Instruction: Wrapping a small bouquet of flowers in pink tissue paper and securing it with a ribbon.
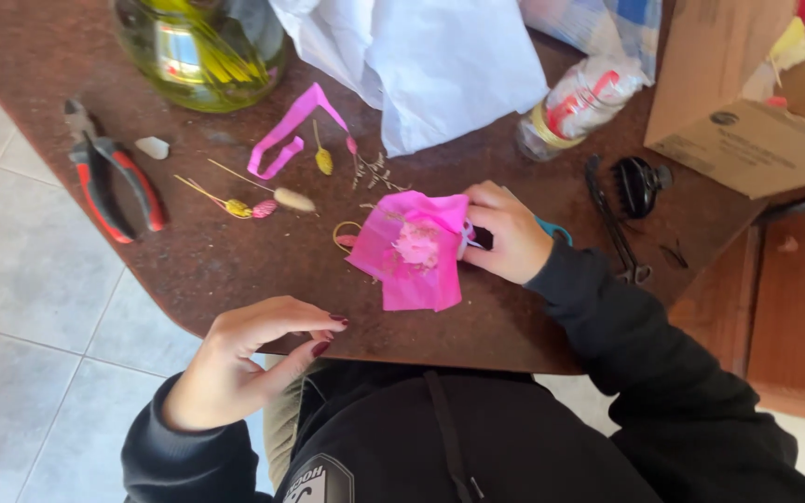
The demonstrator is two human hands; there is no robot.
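Speckled reddish-brown tabletop [235, 270] with rounded corner. Lying on it: red-handled pliers [109, 182], green glass jar [199, 47], pink ribbon strip [289, 133], dried flower stems [253, 200], pink tissue sheet [412, 251], white paper [430, 65], plastic bottle on its side [575, 102], black scissors [615, 224], cardboard box [747, 112].

Pink tissue paper [410, 250]; red-handled pliers [114, 184]; speckled brown table [235, 270].

A green glass jar [199, 47] at twelve o'clock is cut off by the top edge; scissors [552, 228] lie mostly hidden beneath the right hand [507, 233].
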